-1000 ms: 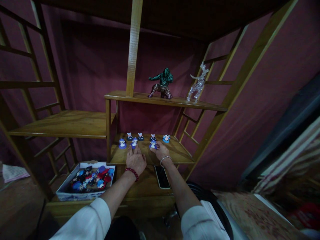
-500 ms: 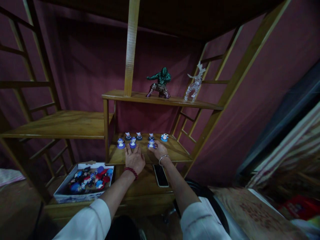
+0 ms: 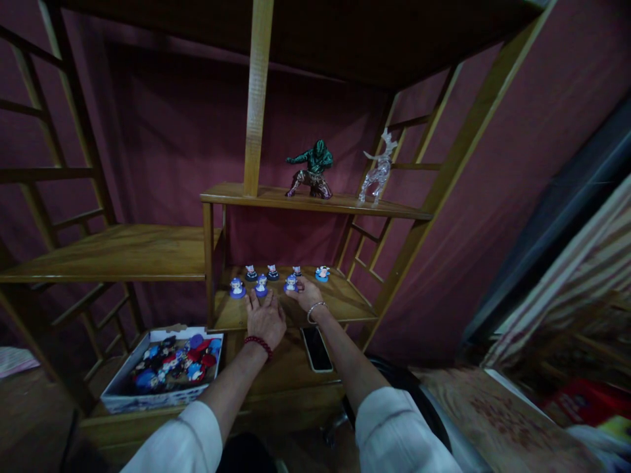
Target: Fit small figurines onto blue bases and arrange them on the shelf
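Small figurines stand in two rows on the lower shelf (image 3: pixel 335 305). In the front row are a purple-and-white figurine (image 3: pixel 237 288) at the left and a second purple figurine (image 3: pixel 261 285) beside it. My left hand (image 3: pixel 266 320) lies palm down on the shelf with fingers spread, its fingertips just in front of the second one. My right hand (image 3: pixel 306 295) pinches a third purple figurine (image 3: pixel 291 284) from its right side. Behind them stand dark-based figurines (image 3: pixel 273 272) and a blue-based figurine (image 3: pixel 322 273) at the right.
A box (image 3: pixel 162 399) heaped with mixed figurines sits at the lower left. A phone (image 3: pixel 317 349) lies below the shelf edge. On the upper shelf (image 3: pixel 266 195) stand a crouching green figure (image 3: pixel 315 167) and a clear deer (image 3: pixel 378 169). A wooden post (image 3: pixel 256 98) rises there.
My right hand has brought the third purple figurine a little to the left, nearer the second one. The left hand stays in place. The view has shifted slightly.
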Action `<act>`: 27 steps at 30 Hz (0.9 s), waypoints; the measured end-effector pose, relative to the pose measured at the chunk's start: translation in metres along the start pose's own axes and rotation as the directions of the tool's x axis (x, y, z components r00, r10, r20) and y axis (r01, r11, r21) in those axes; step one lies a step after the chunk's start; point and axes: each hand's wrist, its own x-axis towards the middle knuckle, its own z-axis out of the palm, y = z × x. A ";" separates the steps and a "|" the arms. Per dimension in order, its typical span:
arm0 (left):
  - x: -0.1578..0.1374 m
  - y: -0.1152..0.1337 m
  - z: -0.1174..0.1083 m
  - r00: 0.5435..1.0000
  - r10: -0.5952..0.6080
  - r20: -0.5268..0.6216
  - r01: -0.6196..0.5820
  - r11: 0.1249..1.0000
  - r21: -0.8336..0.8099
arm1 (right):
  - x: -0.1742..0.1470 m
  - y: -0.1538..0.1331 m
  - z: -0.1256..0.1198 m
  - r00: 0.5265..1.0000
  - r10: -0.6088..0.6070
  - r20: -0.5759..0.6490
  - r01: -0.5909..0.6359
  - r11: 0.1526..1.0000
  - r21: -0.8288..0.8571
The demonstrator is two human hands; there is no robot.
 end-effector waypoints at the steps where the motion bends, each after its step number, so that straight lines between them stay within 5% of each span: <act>1: 0.000 0.000 0.000 1.000 -0.003 0.003 0.003 1.000 0.004 | 0.001 0.000 0.002 1.000 -0.002 0.006 0.002 1.000 0.001; 27: -0.001 0.000 0.001 1.000 0.003 -0.008 -0.003 1.000 0.016 | 0.004 -0.014 0.012 0.999 -0.030 0.026 0.036 0.966 -0.257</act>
